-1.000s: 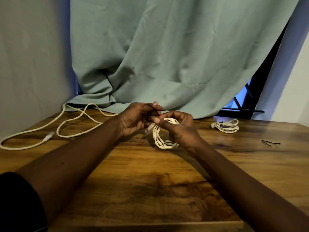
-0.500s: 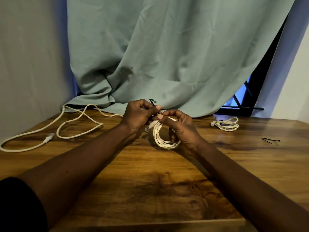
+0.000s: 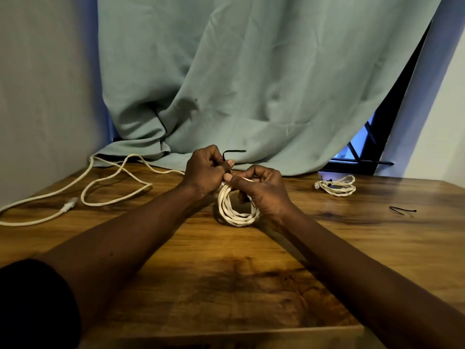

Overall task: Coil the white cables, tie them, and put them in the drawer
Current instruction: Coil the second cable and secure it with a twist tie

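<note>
**Position.** The coiled white cable (image 3: 235,212) stands on edge near the middle of the brown wooden table (image 3: 226,285), with its lower loops touching the top.

**Grip.** The right hand (image 3: 263,191) grasps the upper part of the coil, fingers curled through and round the bundle. The left hand (image 3: 205,170) pinches a thin black tie (image 3: 234,151) at the top of the coil. The tie's free end juts out to the right above the knuckles. Whether the tie is closed round the bundle cannot be told, because the fingers hide the crossing point.

**Risks, as judged.**
- The tie may slip from the pinch before it is fastened, and the springy loops would then spread apart.
- A tie drawn round only some of the loops would leave the others free to unwind.

**Outstanding.** A long loose white cable (image 3: 110,183) lies uncoiled at the left of the table. A smaller tied white bundle (image 3: 337,187) and a spare black tie (image 3: 402,210) lie at the right. No drawer is in view.
</note>
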